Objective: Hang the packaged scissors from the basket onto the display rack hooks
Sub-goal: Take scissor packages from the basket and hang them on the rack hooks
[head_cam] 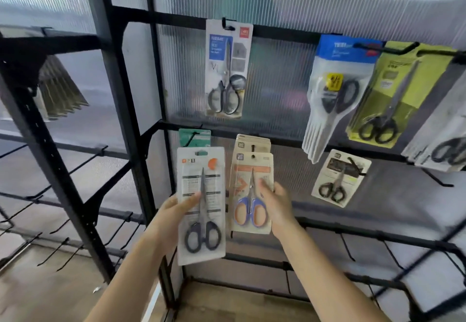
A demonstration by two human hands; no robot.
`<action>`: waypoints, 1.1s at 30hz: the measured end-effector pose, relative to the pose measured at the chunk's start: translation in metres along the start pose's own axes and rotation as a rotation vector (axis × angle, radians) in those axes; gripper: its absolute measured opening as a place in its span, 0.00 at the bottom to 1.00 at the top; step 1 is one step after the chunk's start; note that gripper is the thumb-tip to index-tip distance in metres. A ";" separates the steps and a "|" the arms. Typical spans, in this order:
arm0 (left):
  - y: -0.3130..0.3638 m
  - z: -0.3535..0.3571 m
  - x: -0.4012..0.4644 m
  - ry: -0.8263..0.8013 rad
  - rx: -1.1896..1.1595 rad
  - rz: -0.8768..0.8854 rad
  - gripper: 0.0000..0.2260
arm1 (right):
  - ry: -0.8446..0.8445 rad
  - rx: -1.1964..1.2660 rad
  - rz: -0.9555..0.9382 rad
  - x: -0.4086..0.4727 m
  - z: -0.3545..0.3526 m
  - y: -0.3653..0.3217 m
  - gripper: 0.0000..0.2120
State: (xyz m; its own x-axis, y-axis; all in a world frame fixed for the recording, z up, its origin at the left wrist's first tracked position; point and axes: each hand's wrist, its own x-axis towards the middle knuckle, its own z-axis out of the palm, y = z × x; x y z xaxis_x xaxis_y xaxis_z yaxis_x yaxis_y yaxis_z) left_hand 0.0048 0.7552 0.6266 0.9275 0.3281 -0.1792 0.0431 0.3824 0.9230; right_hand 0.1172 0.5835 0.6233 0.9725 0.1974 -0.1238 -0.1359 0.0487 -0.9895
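Pinching a clear-fronted pack of black-handled scissors with the left hand, thumb across its front, held upright just left of the orange-and-blue scissors pack. Gripping that pack's right edge with the right hand, thumb on front, just below its own stack on a hook. Both forearms reaching up from below. Partly done, judging by full hooks up and right of that pack; two packs not yet hung; basket unseen; bare hooks to its lower left.
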 end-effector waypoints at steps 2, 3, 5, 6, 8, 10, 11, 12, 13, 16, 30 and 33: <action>0.000 -0.002 0.005 -0.017 -0.011 -0.007 0.10 | 0.017 -0.003 0.008 0.003 0.001 0.004 0.08; 0.000 -0.003 0.007 -0.022 -0.010 -0.008 0.10 | 0.024 -0.005 0.013 0.006 0.002 0.005 0.09; 0.000 -0.004 0.011 -0.032 -0.007 -0.011 0.10 | 0.031 -0.017 0.018 0.013 0.004 0.007 0.11; 0.001 -0.004 0.013 -0.038 -0.005 -0.014 0.09 | 0.035 -0.024 0.020 0.017 0.006 0.007 0.11; 0.002 -0.005 0.017 -0.047 -0.012 -0.010 0.09 | 0.057 -0.041 0.020 0.028 0.010 0.007 0.12; 0.003 -0.006 0.020 -0.046 -0.026 -0.004 0.09 | 0.081 -0.066 0.027 0.040 0.015 0.006 0.14; 0.004 -0.006 0.021 -0.049 -0.033 -0.006 0.09 | 0.093 -0.082 0.032 0.045 0.017 0.005 0.15; 0.005 -0.005 0.022 -0.057 -0.039 -0.011 0.09 | 0.103 -0.103 0.038 0.050 0.018 0.005 0.15; 0.006 -0.004 0.023 -0.066 -0.041 -0.016 0.09 | 0.111 -0.120 0.042 0.054 0.019 0.005 0.15; 0.008 -0.002 0.027 -0.084 -0.037 -0.025 0.09 | 0.107 -0.193 0.047 0.064 0.018 0.005 0.16; -0.001 0.034 0.029 -0.270 -0.062 -0.076 0.10 | 0.087 -0.560 -0.042 0.032 -0.032 -0.021 0.16; -0.009 0.052 0.028 -0.302 -0.023 -0.080 0.10 | 0.018 -0.425 -0.099 0.005 -0.049 -0.043 0.17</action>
State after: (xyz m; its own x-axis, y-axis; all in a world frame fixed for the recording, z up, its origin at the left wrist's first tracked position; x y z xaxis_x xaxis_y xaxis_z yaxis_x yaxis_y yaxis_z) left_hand 0.0499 0.7162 0.6310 0.9900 0.0259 -0.1388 0.1154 0.4175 0.9013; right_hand 0.1377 0.5343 0.6619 0.9806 0.1946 -0.0245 0.0444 -0.3417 -0.9388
